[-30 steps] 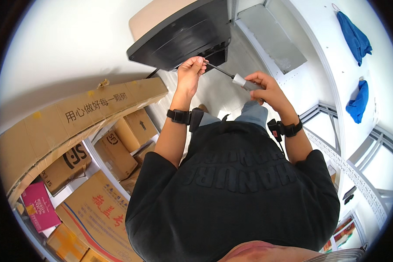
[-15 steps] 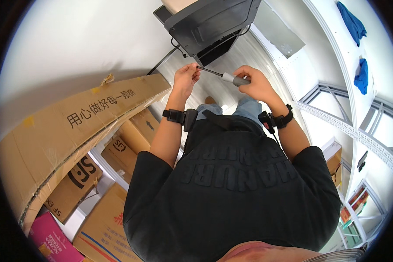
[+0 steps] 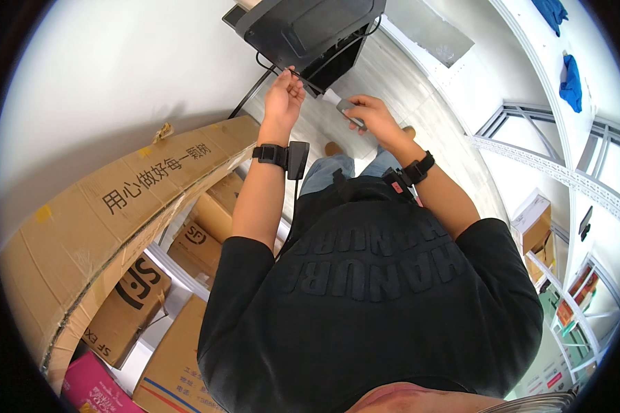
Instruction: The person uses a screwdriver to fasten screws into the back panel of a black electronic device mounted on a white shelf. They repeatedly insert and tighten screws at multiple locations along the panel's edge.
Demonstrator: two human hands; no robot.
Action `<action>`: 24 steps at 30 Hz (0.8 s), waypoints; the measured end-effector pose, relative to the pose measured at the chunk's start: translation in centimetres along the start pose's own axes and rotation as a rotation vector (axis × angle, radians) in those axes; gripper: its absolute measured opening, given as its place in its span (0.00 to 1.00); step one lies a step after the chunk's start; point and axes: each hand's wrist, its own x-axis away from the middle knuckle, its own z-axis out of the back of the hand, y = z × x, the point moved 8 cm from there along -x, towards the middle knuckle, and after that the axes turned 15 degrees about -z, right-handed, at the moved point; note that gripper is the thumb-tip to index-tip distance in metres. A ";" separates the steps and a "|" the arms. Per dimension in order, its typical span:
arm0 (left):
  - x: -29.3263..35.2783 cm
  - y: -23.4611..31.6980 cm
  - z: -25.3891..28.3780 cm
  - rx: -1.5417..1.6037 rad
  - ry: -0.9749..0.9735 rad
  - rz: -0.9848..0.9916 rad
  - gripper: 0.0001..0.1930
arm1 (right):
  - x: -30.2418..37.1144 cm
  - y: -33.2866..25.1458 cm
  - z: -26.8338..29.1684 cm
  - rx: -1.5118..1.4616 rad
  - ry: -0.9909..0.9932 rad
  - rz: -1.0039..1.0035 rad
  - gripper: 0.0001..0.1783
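Observation:
A screwdriver (image 3: pixel 345 108) with a grey handle, a pale collar and a thin dark shaft is held out in front of me, slanting down from left to right. My left hand (image 3: pixel 284 100) pinches the tip end of the shaft between thumb and fingers. Around the grey handle my right hand (image 3: pixel 373 118) has its fingers closed. The shaft is hard to pick out where it passes before a dark, boxy appliance (image 3: pixel 310 31) with a cable. The very tip lies at my left fingertips, and I cannot make out its shape.
A long cardboard carton (image 3: pixel 117 179) stands along the left, with more boxes (image 3: pixel 127 310) on shelving beneath. White metal shelving (image 3: pixel 530 148) curves along the right side, and blue cloths (image 3: pixel 570 84) hang beyond it. Pale flooring (image 3: pixel 420 103) lies ahead.
Both hands have moved forward and a little left with the screwdriver, toward the appliance. The screwdriver slants more steeply now. The view has shifted slightly.

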 end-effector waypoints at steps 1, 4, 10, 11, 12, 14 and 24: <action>-0.2 0.0 0.1 0.012 -0.001 -0.008 0.09 | -0.2 0.2 -0.3 -0.020 -0.006 0.002 0.15; -0.4 0.3 0.0 0.010 0.006 -0.029 0.08 | -0.7 0.6 -1.1 -0.078 -0.015 0.009 0.17; -1.2 1.4 0.0 -0.040 0.003 -0.070 0.07 | -1.0 0.6 -2.1 -0.172 -0.001 0.021 0.21; -1.4 1.6 0.0 -0.051 0.007 -0.081 0.07 | -1.0 0.5 -2.2 -0.178 0.005 0.021 0.21; -1.5 1.8 0.1 -0.069 0.002 -0.082 0.07 | -0.9 0.3 -2.3 -0.183 0.009 0.022 0.21; -1.7 2.0 0.4 -0.103 -0.006 -0.084 0.09 | -0.9 0.1 -2.7 -0.167 -0.003 0.017 0.22; -0.4 9.2 -2.0 -1.014 -0.002 -0.875 0.16 | -1.2 -0.1 -2.6 -0.066 0.070 0.024 0.23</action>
